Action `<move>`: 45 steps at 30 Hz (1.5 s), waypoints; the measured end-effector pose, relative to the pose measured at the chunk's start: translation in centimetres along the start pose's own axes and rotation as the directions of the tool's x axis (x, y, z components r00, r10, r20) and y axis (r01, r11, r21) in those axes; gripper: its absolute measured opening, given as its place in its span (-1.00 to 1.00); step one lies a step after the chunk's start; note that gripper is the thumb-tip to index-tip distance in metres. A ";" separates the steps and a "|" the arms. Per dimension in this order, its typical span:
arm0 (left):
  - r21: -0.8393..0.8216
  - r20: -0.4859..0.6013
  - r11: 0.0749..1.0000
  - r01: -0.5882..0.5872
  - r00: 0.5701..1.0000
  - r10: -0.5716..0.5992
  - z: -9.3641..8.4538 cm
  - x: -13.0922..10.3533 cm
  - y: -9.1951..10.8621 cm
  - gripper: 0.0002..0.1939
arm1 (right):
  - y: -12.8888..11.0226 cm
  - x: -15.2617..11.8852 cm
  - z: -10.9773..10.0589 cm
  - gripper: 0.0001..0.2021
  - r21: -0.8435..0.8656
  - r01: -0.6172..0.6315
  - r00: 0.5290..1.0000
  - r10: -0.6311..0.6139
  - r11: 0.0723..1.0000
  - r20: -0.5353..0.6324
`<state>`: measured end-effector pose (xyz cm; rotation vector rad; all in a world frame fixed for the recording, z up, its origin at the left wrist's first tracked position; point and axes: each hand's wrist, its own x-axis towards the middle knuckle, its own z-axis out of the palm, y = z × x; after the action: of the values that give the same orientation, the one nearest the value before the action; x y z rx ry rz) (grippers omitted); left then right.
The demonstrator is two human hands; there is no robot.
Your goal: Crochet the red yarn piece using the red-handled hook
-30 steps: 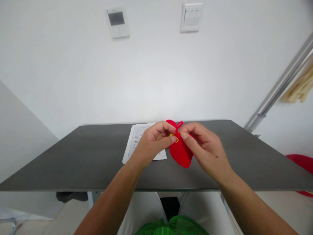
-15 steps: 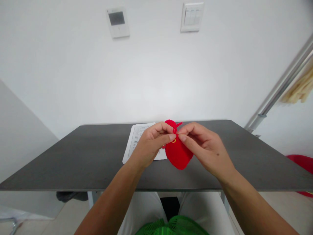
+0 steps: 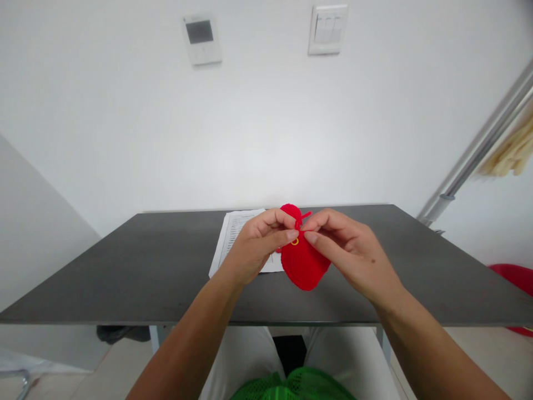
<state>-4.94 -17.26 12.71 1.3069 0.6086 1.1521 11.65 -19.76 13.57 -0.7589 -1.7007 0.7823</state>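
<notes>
A red piece that looks crocheted [image 3: 306, 266] hangs above the table between my two hands, its wide rounded part downward. A smaller rounded red part shows above the fingers, with a short red strand [image 3: 306, 214] sticking out to the right. My left hand [image 3: 266, 239] pinches the narrow middle between thumb and index finger. Just below that thumb tip is a small yellow ring [image 3: 295, 241]. From the other side, my right hand [image 3: 343, 244] pinches the upper edge, its fingertips almost meeting the left ones. What lies between the fingertips is hidden.
A printed white sheet [image 3: 225, 244] lies on the dark grey table [image 3: 125, 266], partly under my left hand. Behind the table rises a white wall with a panel [image 3: 202, 40] and a switch plate [image 3: 328, 29]. A metal pole [image 3: 478, 144] leans at right, near something red [image 3: 514, 278].
Almost nothing differs. The red piece's lower part has swung very slightly, and the fingertips have shifted a little; both hands keep their pinch.
</notes>
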 end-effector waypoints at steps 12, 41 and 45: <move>-0.024 0.004 1.000 0.006 1.000 -0.006 0.0 -0.1 -0.1 -0.79 | -0.1 0.0 0.0 -0.90 0.004 -0.010 1.000 0.010 1.000 0.007; -0.049 0.045 0.999 -0.016 0.999 0.018 -0.2 0.0 -0.2 -0.79 | 0.0 0.2 0.0 -0.92 0.024 -0.014 1.000 0.014 1.000 0.018; -0.032 0.054 0.999 -0.011 0.998 0.013 -0.3 -0.1 -0.2 -0.80 | 0.0 0.3 0.1 -0.92 0.028 -0.021 1.000 0.020 0.999 0.017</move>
<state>-5.15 -17.16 12.43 1.3119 0.5414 1.1286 11.52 -19.57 13.72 -0.7534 -1.6955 0.8267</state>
